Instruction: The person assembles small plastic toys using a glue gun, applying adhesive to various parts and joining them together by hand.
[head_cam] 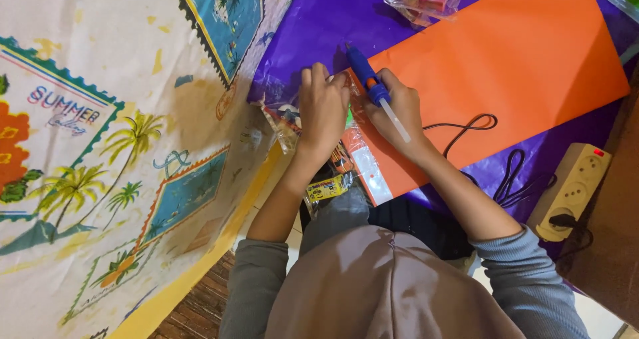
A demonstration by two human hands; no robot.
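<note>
My right hand [399, 109] was closed around a blue glue gun [365, 78], gripping it about the middle of its barrel where an orange band sat, with a pale glue stick [399, 122] poking out of the rear end toward my wrist. I judged the gun light and rigid, its plastic shell smooth but easy to hold; the body was the safe place to take it, well back from the tip, which might have been hot. Its tip pointed away from me, over the near corner of a sheet of orange paper [506, 66]. The stick looked waxy and slightly bendable.

My left hand [323, 109] lay knuckles up, fingers curled down onto a clear plastic wrapper [363, 156] at the paper's edge, pressing it flat; whether it pinched anything beneath I could not tell. That wrapper looked thin, crinkly and slippery, apt to slide unless pinned.

The orange paper seemed a light, flat, matte sheet that would crease if lifted by one corner. It rested on a glossy purple plastic sheet [313, 26]. A thin black cord [469, 126] looped across the paper toward a cream power strip [572, 189] on my right. To my left lay a cloth printed with palm trees [100, 179], soft and rumpled.
</note>
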